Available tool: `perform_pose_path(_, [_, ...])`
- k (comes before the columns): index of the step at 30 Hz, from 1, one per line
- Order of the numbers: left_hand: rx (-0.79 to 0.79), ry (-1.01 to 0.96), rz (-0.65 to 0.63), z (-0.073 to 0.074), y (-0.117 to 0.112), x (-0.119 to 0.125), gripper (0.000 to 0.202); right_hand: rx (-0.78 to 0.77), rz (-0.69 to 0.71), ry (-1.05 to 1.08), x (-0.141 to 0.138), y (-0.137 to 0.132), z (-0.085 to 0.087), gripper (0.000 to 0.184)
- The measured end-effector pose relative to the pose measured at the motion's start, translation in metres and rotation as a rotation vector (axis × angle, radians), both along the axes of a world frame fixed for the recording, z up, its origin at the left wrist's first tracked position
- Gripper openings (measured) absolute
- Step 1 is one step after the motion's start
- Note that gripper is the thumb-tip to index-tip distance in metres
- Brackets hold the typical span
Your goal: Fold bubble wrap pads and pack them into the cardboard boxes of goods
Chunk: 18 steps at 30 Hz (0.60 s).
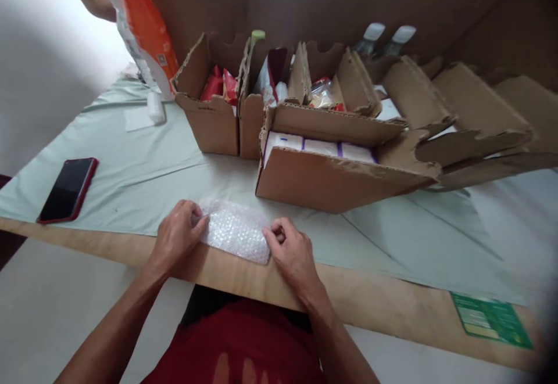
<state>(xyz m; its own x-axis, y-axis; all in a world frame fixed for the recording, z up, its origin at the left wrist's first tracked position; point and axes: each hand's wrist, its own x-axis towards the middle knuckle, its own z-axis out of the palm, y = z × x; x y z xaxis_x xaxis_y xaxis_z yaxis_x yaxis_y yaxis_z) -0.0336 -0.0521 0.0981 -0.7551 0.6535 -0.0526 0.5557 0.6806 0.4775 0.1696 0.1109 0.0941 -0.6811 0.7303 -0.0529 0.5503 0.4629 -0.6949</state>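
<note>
A flat piece of bubble wrap lies at the front edge of the table, between my two hands. My left hand pinches its left end between thumb and fingers. At the other end, my right hand is closed on the right edge of the same piece. Whether anything is wrapped inside cannot be made out. Just behind the bubble wrap stands a long cardboard box holding white packs with purple edges.
Several cardboard bins with packets and bottles line the back. A phone lies at left on the green cloth. An orange-and-white bag stands behind it. A green card sits on the wooden edge. Another person's arm shows at top left.
</note>
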Motion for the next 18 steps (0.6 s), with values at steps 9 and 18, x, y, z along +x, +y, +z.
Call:
perform_pose_path(9, [0.519, -0.447, 0.331, -0.003, -0.008, 0.015, 0.103, -0.007, -0.055, 0.362, 0.012, -0.002, -0.004, 0.037])
perform_pose_path(18, [0.571, -0.633, 0.254, 0.021, 0.000, 0.030, 0.044, 0.278, 0.164, 0.440, 0.025, 0.013, 0.027, 0.008])
